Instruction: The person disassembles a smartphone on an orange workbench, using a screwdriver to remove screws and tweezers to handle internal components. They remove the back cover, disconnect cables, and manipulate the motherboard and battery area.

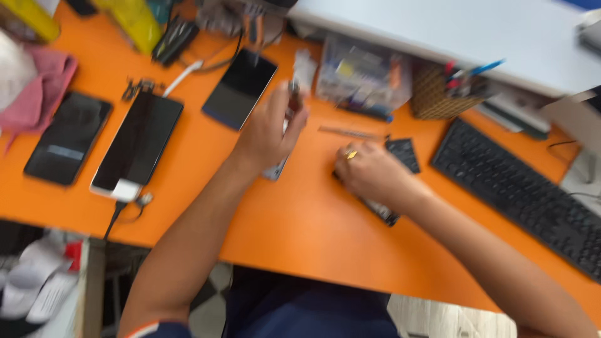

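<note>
Phone parts sit right under both hands on the orange desk (300, 219): the opened phone body (382, 211) lies flat beneath the right hand (369, 170), pressed down, I'd judge, so it can't slide while it's being worked on. The fingers of that hand are curled down over the body, closed on it, with only its lower dark end poking out toward the desk edge. A small black battery-like slab (404, 152) lies just beside that hand, touching or nearly touching; motion blur hides which

Left hand (269, 131) is raised off the desk, fingers pinched shut around a thin dark tool (293, 94), held upright. A pale strip-like part (275, 169) lies just below the wrist; what it is, I can't tell. So the phone body lies to the right of the tool grip, near but apart

Around them: 3 more phones lie face up on the left, a dark one (67, 139), a white-edged one (138, 145) with a cable at its lower end, and a bluish one (240, 89). A metal spudger-like strip (347, 132) lies between the hands and a clear plastic box (363, 75), handy for reaching. A black keyboard (519, 194) is off to the right, near a woven pen basket (438, 94)
</note>
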